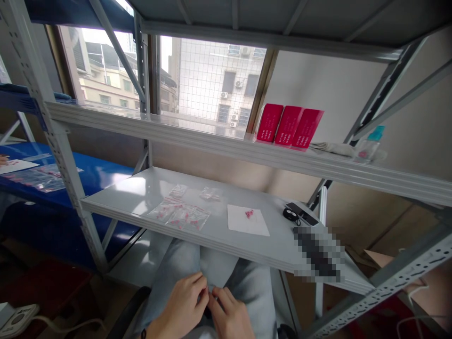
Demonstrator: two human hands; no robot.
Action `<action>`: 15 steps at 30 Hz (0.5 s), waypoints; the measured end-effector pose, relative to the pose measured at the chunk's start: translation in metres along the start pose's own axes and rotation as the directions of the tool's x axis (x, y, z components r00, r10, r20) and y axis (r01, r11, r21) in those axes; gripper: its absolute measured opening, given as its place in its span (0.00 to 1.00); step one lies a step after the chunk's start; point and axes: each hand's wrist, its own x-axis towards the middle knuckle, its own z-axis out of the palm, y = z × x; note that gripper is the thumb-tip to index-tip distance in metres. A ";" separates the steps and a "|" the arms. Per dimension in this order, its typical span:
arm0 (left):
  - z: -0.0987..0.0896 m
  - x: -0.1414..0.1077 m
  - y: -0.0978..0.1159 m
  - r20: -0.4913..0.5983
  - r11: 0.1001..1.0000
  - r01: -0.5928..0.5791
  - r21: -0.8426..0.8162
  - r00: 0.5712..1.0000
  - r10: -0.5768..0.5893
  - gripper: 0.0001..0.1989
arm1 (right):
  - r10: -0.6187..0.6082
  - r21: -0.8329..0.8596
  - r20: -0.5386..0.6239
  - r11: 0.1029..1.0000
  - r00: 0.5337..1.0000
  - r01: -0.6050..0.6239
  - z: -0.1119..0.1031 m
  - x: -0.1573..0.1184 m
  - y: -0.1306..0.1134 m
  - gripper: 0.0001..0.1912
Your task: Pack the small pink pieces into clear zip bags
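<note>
Left hand: the left hand [181,306] was held closed above the lap, with its fingers [199,282] curled and pinched in toward the right hand.
Right hand: the right hand [229,316] was also closed, its fingertips [218,293] brought against those of the left hand.
Held item: a small item was seemingly pinched between the hands, but it was hidden by the fingers and could not be identified.
Lap: the hands were kept just over light-blue jeans [243,287].
Lower shelf: a white steel shelf [130,190] was positioned beyond the knees. Clear plastic bags of pink pieces [187,217] and a smaller bag [210,194] were laid on it, well apart from the hands. A white paper sheet [247,223] bearing pink bits [249,213] was placed beside them. A black phone [302,213] and a black earphone case [291,215] were set further right, near a pixelated patch [318,254].
Upper shelf: three red boxes [289,126] were stood upright, next to a folded cloth [332,149] and a plastic bottle [367,146] with a teal cap.
Left side: a co-worker's hand [3,160] was seen at a paper sheet [17,166] on a blue shelf [88,174].
Background: a window [215,80] was seen behind the rack.
</note>
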 end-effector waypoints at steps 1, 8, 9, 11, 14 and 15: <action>0.001 0.001 0.000 0.013 0.999 0.014 -0.029 1.000 -0.013 0.11 | 0.014 -0.005 0.000 1.000 1.000 -0.014 0.003 -0.001 -0.002 0.16; -0.012 0.005 0.007 0.083 0.949 0.042 -0.311 0.996 -0.017 0.14 | 0.130 0.037 -0.078 0.991 0.988 -0.127 0.029 -0.013 -0.006 0.13; -0.016 0.005 0.006 0.106 0.930 0.039 -0.364 0.994 -0.001 0.13 | 0.143 0.059 -0.095 0.989 0.985 -0.138 0.030 -0.013 -0.004 0.14; -0.023 0.005 0.002 0.159 0.885 0.040 -0.464 0.986 0.039 0.07 | 0.144 0.112 -0.088 0.985 0.986 -0.134 0.027 -0.014 0.002 0.13; -0.027 0.003 -0.009 0.276 0.840 0.076 -0.537 0.957 0.089 0.23 | 0.076 0.169 -0.025 0.983 0.997 -0.071 0.015 -0.014 0.010 0.10; -0.027 0.002 -0.013 0.314 0.839 0.092 -0.536 0.944 0.097 0.31 | 0.048 0.180 -0.006 0.983 0.999 -0.047 0.010 -0.013 0.012 0.10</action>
